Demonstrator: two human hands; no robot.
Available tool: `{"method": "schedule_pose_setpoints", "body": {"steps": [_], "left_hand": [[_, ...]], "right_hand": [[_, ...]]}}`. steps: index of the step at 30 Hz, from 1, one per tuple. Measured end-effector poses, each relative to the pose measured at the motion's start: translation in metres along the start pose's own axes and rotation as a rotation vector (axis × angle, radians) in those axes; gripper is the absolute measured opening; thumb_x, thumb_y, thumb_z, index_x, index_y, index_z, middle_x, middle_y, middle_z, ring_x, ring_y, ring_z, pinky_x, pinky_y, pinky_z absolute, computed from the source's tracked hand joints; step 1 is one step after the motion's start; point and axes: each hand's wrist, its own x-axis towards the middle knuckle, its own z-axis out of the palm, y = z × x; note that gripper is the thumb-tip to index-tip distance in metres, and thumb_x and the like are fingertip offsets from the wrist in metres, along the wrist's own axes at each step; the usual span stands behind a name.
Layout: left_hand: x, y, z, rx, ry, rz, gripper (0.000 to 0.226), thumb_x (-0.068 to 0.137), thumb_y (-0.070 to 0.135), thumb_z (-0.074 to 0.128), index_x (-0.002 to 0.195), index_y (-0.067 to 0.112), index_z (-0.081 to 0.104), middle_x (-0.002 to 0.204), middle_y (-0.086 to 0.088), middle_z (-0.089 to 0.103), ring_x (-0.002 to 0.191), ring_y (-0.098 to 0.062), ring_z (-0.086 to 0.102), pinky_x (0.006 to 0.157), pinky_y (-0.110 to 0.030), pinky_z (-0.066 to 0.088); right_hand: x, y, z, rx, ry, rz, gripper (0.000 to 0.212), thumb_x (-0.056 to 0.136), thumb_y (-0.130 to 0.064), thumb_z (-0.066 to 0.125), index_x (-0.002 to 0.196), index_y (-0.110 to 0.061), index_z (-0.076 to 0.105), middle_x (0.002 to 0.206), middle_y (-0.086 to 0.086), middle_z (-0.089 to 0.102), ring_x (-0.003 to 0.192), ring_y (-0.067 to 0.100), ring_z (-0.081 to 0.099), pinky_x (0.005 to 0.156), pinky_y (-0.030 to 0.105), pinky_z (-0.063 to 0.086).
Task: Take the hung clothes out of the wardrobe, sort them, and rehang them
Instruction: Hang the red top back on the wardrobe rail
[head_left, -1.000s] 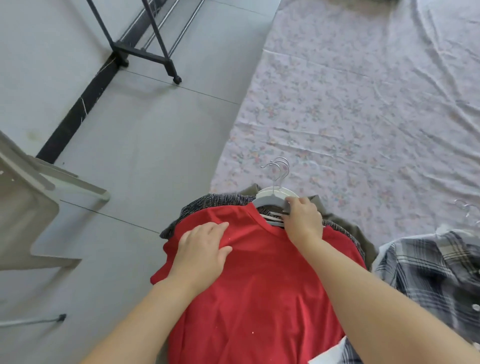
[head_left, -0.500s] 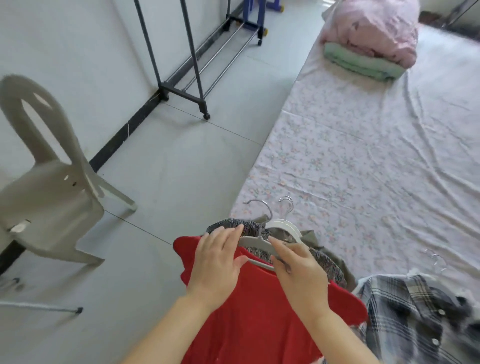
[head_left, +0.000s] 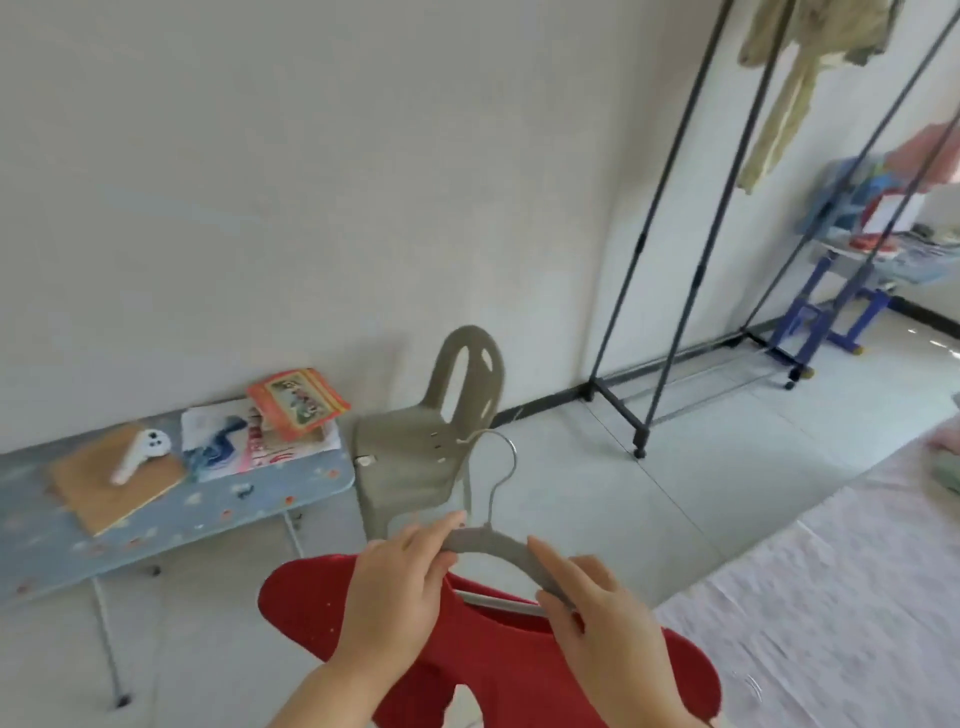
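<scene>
A red shirt hangs on a grey hanger with a metal hook, held up at the bottom centre. My left hand grips the hanger's left arm together with the shirt's shoulder. On the hanger's right arm, my right hand has its fingers curled round the grey bar. A dark clothes rack stands at the right against the wall, with a pale yellow-green garment hanging at its top.
A beige plastic chair stands just beyond the hanger. At the left is a low blue table with books and a white device. The floral bed sheet lies at the right. A blue shelf with items stands far right.
The view has swung up from the bed and floor to the wall and rack. Both hands have lifted the red shirt on its hanger off the clothes pile.
</scene>
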Motion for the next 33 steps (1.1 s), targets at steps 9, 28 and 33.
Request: {"method": "schedule_pose_setpoints", "body": {"steps": [9,28,33], "left_hand": [[-0.076,-0.068,-0.179,0.21,0.474,-0.343,0.036,0.086,0.019,0.062,0.122,0.022,0.059,0.095,0.003,0.064,0.086,-0.016,0.061,0.08,-0.031,0.048],[-0.409,-0.207,-0.494,0.574,0.962,-0.836,0.03,0.094,0.029,0.048,0.123,0.031,0.054,0.103,0.015,0.059,0.094,0.0,0.051,0.083,-0.009,0.037],[-0.464,-0.242,-0.575,0.636,1.018,-0.841,0.032,0.092,0.028,0.052,0.124,0.028,0.055,0.098,0.018,0.055,0.088,0.007,0.047,0.081,-0.006,0.036]], "right_hand": [[0.066,-0.173,0.054,0.118,-0.028,-0.677,0.059,0.059,-0.007,0.085,0.111,-0.026,0.068,0.072,-0.013,0.059,0.051,0.001,0.053,0.037,0.017,0.043],[-0.069,-0.627,0.234,0.427,-0.095,-1.437,0.059,0.045,-0.009,0.091,0.1,-0.024,0.073,0.063,-0.009,0.059,0.039,0.004,0.05,0.032,0.014,0.034],[-0.098,-0.721,0.27,0.439,-0.076,-1.51,0.055,0.055,-0.017,0.088,0.106,-0.028,0.07,0.059,-0.008,0.054,0.035,0.01,0.048,0.027,0.021,0.035]]}}
